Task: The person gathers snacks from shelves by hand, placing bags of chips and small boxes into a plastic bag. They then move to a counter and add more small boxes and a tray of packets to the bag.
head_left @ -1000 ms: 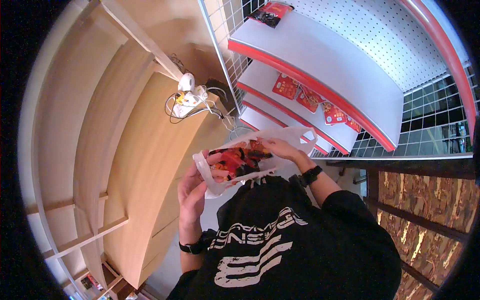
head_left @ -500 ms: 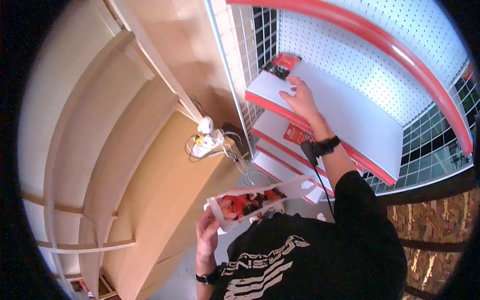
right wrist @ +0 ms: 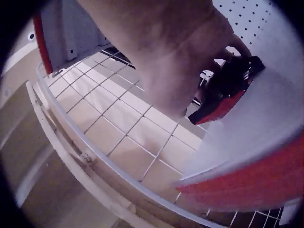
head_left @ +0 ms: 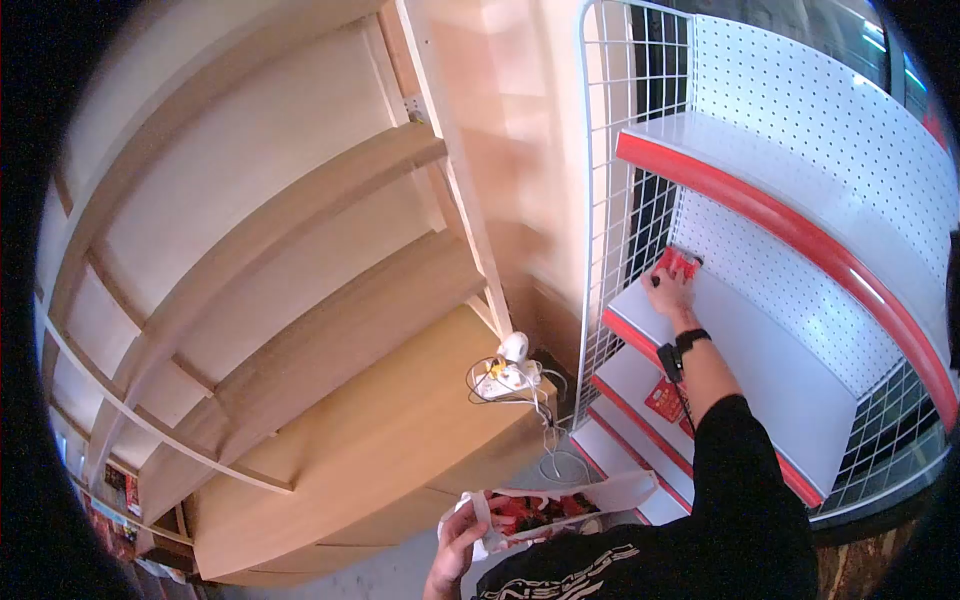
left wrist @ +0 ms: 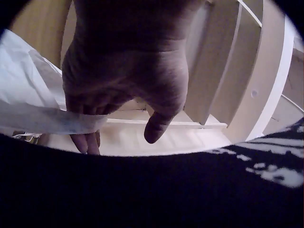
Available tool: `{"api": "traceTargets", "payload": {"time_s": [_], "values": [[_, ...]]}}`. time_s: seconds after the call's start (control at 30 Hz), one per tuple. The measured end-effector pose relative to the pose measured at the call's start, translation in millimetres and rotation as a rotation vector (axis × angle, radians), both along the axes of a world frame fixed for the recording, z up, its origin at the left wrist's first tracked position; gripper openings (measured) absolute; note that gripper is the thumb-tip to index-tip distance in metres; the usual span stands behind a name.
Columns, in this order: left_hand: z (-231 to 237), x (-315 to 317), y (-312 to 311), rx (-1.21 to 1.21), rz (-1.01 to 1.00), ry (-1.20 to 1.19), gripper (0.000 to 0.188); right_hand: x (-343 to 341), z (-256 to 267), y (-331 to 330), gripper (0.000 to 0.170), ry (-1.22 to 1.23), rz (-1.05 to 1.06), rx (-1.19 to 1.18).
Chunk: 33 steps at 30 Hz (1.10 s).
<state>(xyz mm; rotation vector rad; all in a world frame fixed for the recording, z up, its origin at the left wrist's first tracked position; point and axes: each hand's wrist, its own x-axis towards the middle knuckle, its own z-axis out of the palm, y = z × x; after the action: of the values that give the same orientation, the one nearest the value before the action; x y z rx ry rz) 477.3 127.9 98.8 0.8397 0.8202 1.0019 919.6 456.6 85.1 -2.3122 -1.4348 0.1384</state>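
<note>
My right hand (head_left: 670, 292) reaches onto a white shelf (head_left: 755, 350) and grips a red and black packet (head_left: 682, 262) near its left end. In the right wrist view the packet (right wrist: 232, 85) stands on edge, with thumb and fingers on opposite sides of it. Low in the head view, my left hand (head_left: 457, 540) holds a white plastic bag (head_left: 622, 491) of red and black packets (head_left: 535, 510). In the left wrist view the bag's handle (left wrist: 80, 122) runs across the bent fingers, and the thumb (left wrist: 156, 128) is apart from them.
Another red-edged shelf (head_left: 780, 190) hangs above, and a wire grid (head_left: 610, 200) closes off the left side. Red packets (head_left: 664, 400) lie one shelf lower. To the left stand wooden shelving (head_left: 330, 220) and a low cabinet (head_left: 380, 430) with a power strip (head_left: 505, 378) and tangled cables.
My right hand has left the bag, crossed to the shelf and taken hold of the packet there. The left hand stays with the bag, now lower in the head view.
</note>
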Motion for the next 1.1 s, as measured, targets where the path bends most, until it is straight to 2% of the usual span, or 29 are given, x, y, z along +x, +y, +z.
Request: {"api": "traceTargets", "payload": {"time_s": [0.1,0.23,0.33,0.4,0.43,0.5,0.57,0.63,0.7,0.73,0.8,0.83,0.9,0.97,1.03,1.1], "values": [[-11,-2,-1,0.013,0.042,-0.016,0.056,-16,18,-34,0.061,-0.014,-0.043,0.036],[-14,2,1,-0.033,0.049,-0.026,0.057,-1,-2,-60,0.051,-0.084,-0.064,0.131],[-16,5,7,-0.056,0.021,-0.072,0.056,4,-1,-82,0.053,-0.173,-0.125,0.058],[-21,5,14,-0.056,0.005,-0.071,0.056,10,8,-103,0.058,-0.016,-0.105,0.028],[-22,5,16,-0.052,0.006,-0.071,0.055,12,12,-115,0.058,-0.012,-0.120,0.013],[-16,10,20,-0.055,-0.011,-0.049,0.056,15,16,-134,0.071,-0.006,-0.089,0.070],[-12,15,22,0.016,0.022,0.069,0.062,31,-5,-147,0.072,0.009,-0.075,0.088],[-4,19,25,0.022,0.037,0.068,0.062,35,-6,-171,0.072,0.021,-0.053,0.082],[-3,19,30,0.004,0.004,0.039,0.064,21,55,-202,0.069,0.561,0.115,0.182],[-3,20,33,0.018,0.012,0.048,0.065,12,63,-217,0.069,0.564,0.108,0.149],[1,28,35,0.009,0.020,0.064,0.066,-8,63,-250,0.066,1.015,0.325,0.273],[4,32,38,0.018,0.019,0.076,0.068,-13,53,-261,0.066,1.023,0.312,0.257],[7,39,43,0.009,0.008,0.101,0.069,-23,24,-280,0.066,0.958,0.654,-0.096],[7,46,45,0.033,-0.006,0.104,0.071,-48,-15,-287,0.062,1.003,0.801,-0.331],[6,50,48,0.015,-0.028,0.082,0.071,-70,-66,-294,0.056,1.307,0.669,-0.592],[11,55,50,0.074,-0.082,0.109,0.071,-82,-155,-295,0.047,1.232,0.695,-0.700]]}}
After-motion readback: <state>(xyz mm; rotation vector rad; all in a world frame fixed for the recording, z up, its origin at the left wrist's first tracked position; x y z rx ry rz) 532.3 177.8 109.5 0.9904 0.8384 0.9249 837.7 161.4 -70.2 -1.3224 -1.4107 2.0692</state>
